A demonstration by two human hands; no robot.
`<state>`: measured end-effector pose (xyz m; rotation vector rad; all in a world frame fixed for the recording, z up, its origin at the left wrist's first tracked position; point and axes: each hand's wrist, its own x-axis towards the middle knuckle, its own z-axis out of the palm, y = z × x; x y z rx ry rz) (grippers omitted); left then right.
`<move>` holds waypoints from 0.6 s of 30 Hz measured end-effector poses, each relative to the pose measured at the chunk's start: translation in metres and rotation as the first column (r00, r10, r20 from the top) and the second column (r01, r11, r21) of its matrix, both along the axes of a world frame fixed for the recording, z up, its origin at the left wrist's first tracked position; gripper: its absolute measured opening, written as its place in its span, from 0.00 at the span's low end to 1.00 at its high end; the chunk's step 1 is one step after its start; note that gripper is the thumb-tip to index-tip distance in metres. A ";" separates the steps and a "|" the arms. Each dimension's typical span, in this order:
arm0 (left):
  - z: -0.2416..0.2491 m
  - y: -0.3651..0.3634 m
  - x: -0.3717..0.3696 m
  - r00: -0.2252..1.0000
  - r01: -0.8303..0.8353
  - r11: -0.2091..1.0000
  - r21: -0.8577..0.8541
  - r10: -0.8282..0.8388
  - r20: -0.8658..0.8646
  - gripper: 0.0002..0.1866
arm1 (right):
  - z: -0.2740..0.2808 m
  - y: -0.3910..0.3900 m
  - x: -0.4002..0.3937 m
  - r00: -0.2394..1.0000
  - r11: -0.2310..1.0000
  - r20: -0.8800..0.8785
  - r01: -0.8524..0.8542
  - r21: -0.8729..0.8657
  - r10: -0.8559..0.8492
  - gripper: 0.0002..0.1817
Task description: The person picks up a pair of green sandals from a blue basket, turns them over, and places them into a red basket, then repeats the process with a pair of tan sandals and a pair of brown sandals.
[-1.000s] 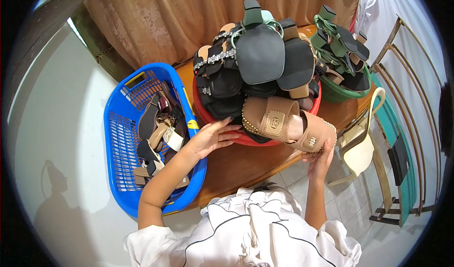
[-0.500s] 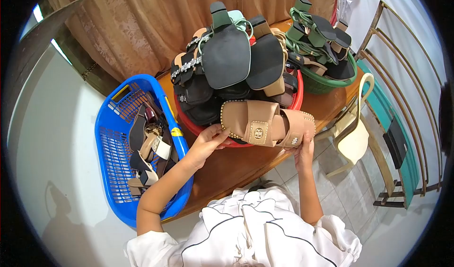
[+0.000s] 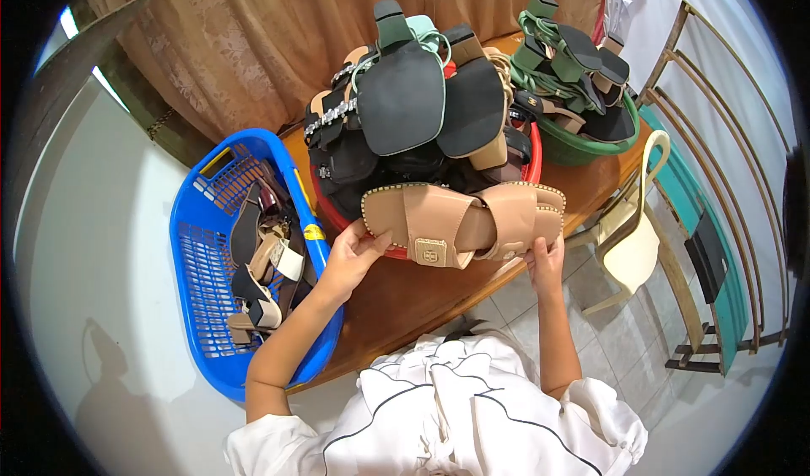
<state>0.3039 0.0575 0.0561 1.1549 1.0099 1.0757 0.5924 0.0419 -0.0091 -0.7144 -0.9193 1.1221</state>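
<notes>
Tan sandals held by both ends, just in front of the heaped red basin.

Centre frame, the left hand (image 3: pixel 350 252) pinches the toe end of the tan sandals (image 3: pixel 460 219) while the right hand (image 3: pixel 544 261) has its fingers curled under the heel end, above the table (image 3: pixel 422 294). Best to keep both ends level so the pair stays together clear of the red basin (image 3: pixel 533 165). A square gold buckle emblem shows on one strap; no lettering is legible. A blue basket (image 3: pixel 198 248) sits at left.

A home room: draped curtain (image 3: pixel 253 29); wooden table (image 3: pixel 439 286); plastic baskets (image 3: pixel 198 248) heaped with sandals (image 3: pixel 405 96).
</notes>
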 end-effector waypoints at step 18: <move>0.018 0.024 -0.007 0.795 -0.032 0.897 0.440 0.290 -0.533 0.12 | -0.016 0.016 -0.016 0.985 0.998 -0.171 0.000 0.059 0.010 0.26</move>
